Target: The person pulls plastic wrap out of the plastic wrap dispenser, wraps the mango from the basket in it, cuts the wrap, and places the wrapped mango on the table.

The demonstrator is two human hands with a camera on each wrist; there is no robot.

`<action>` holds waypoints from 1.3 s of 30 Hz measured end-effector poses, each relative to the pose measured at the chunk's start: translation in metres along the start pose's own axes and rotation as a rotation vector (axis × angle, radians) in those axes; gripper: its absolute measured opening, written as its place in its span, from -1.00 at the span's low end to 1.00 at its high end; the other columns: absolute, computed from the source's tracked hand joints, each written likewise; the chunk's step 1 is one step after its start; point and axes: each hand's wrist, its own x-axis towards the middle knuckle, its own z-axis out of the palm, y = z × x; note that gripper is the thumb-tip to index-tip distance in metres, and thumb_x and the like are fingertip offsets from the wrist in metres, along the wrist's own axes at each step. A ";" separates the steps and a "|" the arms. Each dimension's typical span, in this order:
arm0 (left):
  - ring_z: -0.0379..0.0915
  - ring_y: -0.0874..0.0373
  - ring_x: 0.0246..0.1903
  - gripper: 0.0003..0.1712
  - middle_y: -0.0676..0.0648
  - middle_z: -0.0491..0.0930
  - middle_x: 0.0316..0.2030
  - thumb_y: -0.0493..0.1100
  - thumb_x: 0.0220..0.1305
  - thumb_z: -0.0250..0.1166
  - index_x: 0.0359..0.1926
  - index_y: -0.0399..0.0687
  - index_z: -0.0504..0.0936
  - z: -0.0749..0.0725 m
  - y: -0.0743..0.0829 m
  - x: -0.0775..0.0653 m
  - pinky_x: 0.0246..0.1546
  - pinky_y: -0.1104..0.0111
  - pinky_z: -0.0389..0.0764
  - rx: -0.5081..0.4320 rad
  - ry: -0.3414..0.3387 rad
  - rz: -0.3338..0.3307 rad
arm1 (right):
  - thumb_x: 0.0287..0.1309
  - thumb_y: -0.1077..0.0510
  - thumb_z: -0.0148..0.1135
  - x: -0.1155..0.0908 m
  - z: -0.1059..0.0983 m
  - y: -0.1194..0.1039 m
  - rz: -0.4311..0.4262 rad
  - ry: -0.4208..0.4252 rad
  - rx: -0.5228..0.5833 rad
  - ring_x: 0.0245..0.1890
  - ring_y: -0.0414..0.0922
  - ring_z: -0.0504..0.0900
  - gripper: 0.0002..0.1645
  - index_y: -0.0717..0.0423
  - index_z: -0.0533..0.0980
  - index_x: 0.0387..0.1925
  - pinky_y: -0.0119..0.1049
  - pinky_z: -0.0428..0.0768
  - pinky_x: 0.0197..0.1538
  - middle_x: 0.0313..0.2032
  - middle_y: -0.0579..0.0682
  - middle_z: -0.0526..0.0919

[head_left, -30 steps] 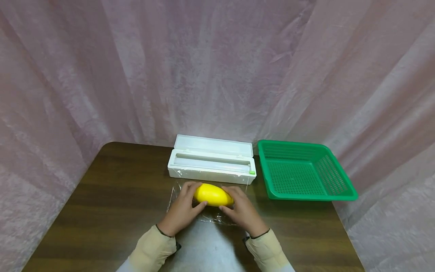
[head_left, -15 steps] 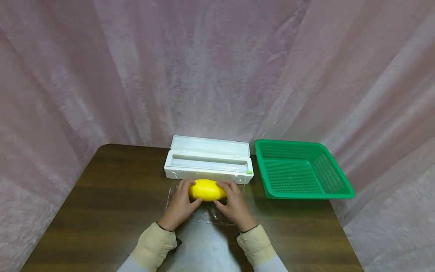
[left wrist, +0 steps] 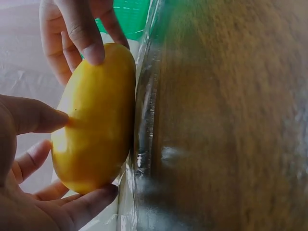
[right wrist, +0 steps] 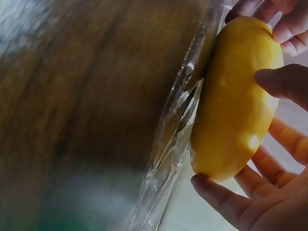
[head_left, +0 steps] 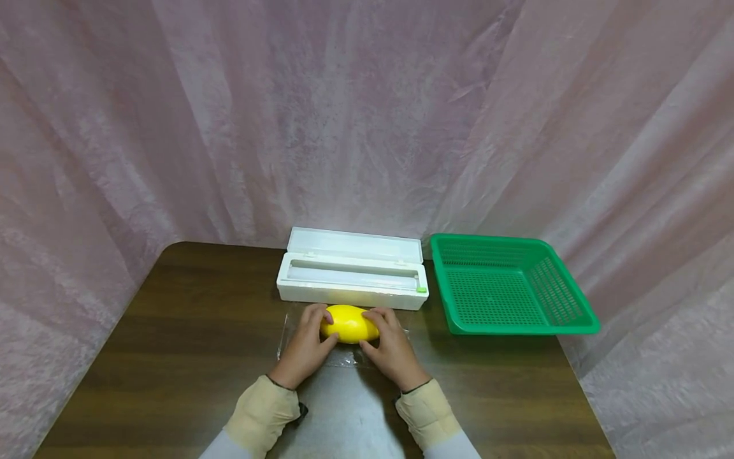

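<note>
A smooth yellow mango (head_left: 350, 325) lies lengthwise across a sheet of clear plastic wrap (head_left: 344, 361) at the near side of the table. My left hand (head_left: 306, 347) holds its left end, with the thumb on the near side and the fingers round the far side. The right hand (head_left: 395, 352) grips the other end in the same way. In the left wrist view the mango (left wrist: 98, 120) rests on the crinkled film, which the right wrist view shows as a shiny, folded edge (right wrist: 173, 144) along the mango's underside.
Behind the hands stands a white wrap dispenser box (head_left: 352, 297), lid (head_left: 355, 243) raised, a roll (head_left: 350, 275) inside and a green slider (head_left: 421, 289) at its right end. A green perforated basket (head_left: 516, 331) stands to the right. Pink curtain (head_left: 367, 115) hangs behind the table (head_left: 189, 357).
Both hands have shifted the mango slightly left and turned it a little. The wrap's near edge has moved back, closer to the mango. Both hands still hold it.
</note>
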 end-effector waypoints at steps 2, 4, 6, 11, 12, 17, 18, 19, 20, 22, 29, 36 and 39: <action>0.27 -0.06 0.02 -0.65 -0.09 0.17 0.13 -0.26 0.12 0.36 -0.18 -0.01 0.35 0.000 0.000 -0.001 -0.04 0.12 0.40 0.010 -0.001 0.000 | -0.10 0.20 0.47 -0.001 0.000 0.000 -0.003 -0.002 0.003 0.02 -0.08 0.39 -0.33 0.11 0.42 0.10 -0.18 0.41 0.11 0.06 0.01 0.32; 0.26 -0.05 0.04 -0.66 -0.10 0.18 0.16 -0.23 0.13 0.36 -0.18 0.00 0.35 -0.001 0.001 -0.002 -0.02 0.11 0.40 0.017 -0.002 -0.002 | -0.09 0.20 0.47 -0.002 0.000 0.000 -0.004 -0.003 0.005 0.02 -0.08 0.39 -0.33 0.12 0.42 0.11 -0.18 0.41 0.11 0.07 0.02 0.32; 0.25 -0.05 0.06 -0.67 -0.11 0.17 0.18 -0.21 0.13 0.36 -0.18 0.01 0.36 -0.002 0.002 -0.003 -0.02 0.11 0.41 0.025 -0.005 -0.007 | -0.08 0.20 0.46 -0.002 -0.001 -0.001 0.000 -0.008 0.010 0.03 -0.08 0.39 -0.32 0.13 0.41 0.12 -0.18 0.41 0.11 0.08 0.02 0.32; 0.25 -0.07 0.07 -0.70 -0.11 0.16 0.22 -0.18 0.15 0.35 -0.20 0.02 0.38 -0.006 0.005 -0.005 -0.02 0.10 0.41 0.030 -0.016 -0.033 | -0.08 0.18 0.46 -0.004 -0.002 -0.002 -0.005 -0.018 0.009 0.07 -0.08 0.35 -0.31 0.13 0.41 0.13 -0.18 0.39 0.13 0.09 0.02 0.33; 0.25 -0.07 0.07 -0.71 -0.11 0.16 0.22 -0.17 0.15 0.35 -0.20 0.02 0.38 -0.007 0.005 -0.005 -0.02 0.09 0.41 0.032 -0.017 -0.035 | -0.08 0.17 0.46 -0.004 -0.003 -0.002 -0.008 -0.017 0.006 0.08 -0.09 0.34 -0.31 0.13 0.41 0.14 -0.18 0.38 0.13 0.09 0.02 0.33; 0.28 -0.07 0.04 -0.74 -0.11 0.17 0.21 -0.17 0.16 0.34 -0.21 0.01 0.41 -0.011 0.007 -0.006 -0.07 0.12 0.43 0.048 -0.013 -0.029 | -0.08 0.16 0.46 -0.005 -0.003 -0.002 -0.022 -0.003 0.000 0.09 -0.06 0.33 -0.29 0.15 0.40 0.15 -0.13 0.38 0.13 0.11 0.04 0.34; 0.28 -0.06 0.03 -0.74 -0.11 0.17 0.21 -0.17 0.16 0.34 -0.21 0.01 0.41 -0.011 0.007 -0.007 -0.08 0.13 0.44 0.047 -0.010 -0.027 | -0.09 0.16 0.46 -0.005 -0.003 -0.002 -0.023 -0.001 -0.002 0.10 -0.05 0.32 -0.29 0.15 0.40 0.15 -0.12 0.38 0.13 0.11 0.04 0.34; 0.28 -0.06 0.03 -0.74 -0.11 0.17 0.20 -0.18 0.16 0.34 -0.22 0.00 0.42 -0.012 0.007 -0.007 -0.09 0.14 0.44 0.047 -0.006 -0.025 | -0.09 0.17 0.46 -0.006 -0.003 -0.002 -0.022 0.000 -0.002 0.10 -0.04 0.32 -0.28 0.15 0.39 0.15 -0.11 0.38 0.13 0.11 0.05 0.34; 0.28 -0.05 0.03 -0.75 -0.11 0.18 0.20 -0.18 0.15 0.34 -0.22 0.00 0.42 -0.012 0.007 -0.007 -0.09 0.15 0.45 0.048 -0.001 -0.021 | -0.09 0.17 0.46 -0.006 -0.003 -0.002 -0.021 0.002 -0.002 0.11 -0.03 0.32 -0.27 0.16 0.39 0.16 -0.10 0.38 0.13 0.12 0.05 0.34; 0.28 -0.04 0.02 -0.75 -0.12 0.19 0.19 -0.20 0.14 0.35 -0.22 -0.02 0.43 -0.013 0.007 -0.007 -0.10 0.16 0.45 0.045 0.011 -0.013 | -0.10 0.17 0.46 -0.007 -0.004 -0.001 -0.016 0.004 -0.002 0.11 -0.02 0.32 -0.26 0.15 0.38 0.17 -0.08 0.38 0.12 0.12 0.05 0.34; 0.29 -0.06 0.02 -0.75 -0.19 0.20 0.19 -0.21 0.14 0.35 -0.22 -0.05 0.45 -0.019 0.007 -0.007 -0.13 0.15 0.45 0.058 0.027 0.033 | -0.07 0.19 0.45 -0.009 -0.011 0.003 0.008 0.002 0.042 0.12 -0.01 0.31 -0.23 0.14 0.34 0.21 -0.07 0.37 0.13 0.13 0.07 0.31; 0.27 0.04 -0.03 -0.77 -0.05 0.31 0.00 -0.23 0.13 0.37 -0.19 -0.06 0.52 -0.038 -0.001 -0.014 -0.16 0.17 0.44 0.129 0.000 0.027 | -0.06 0.17 0.44 -0.025 -0.037 0.014 0.088 0.006 0.037 0.09 -0.04 0.34 -0.28 0.11 0.38 0.18 -0.03 0.41 0.08 0.13 0.03 0.32; 0.29 0.08 -0.14 -0.73 -0.05 0.38 -0.14 -0.24 0.10 0.39 -0.15 -0.06 0.57 -0.046 -0.005 -0.018 -0.22 0.18 0.43 0.172 -0.029 0.028 | -0.06 0.16 0.44 -0.033 -0.048 0.018 0.138 -0.018 0.017 0.09 -0.05 0.34 -0.38 0.10 0.45 0.10 -0.04 0.40 0.09 0.10 0.01 0.34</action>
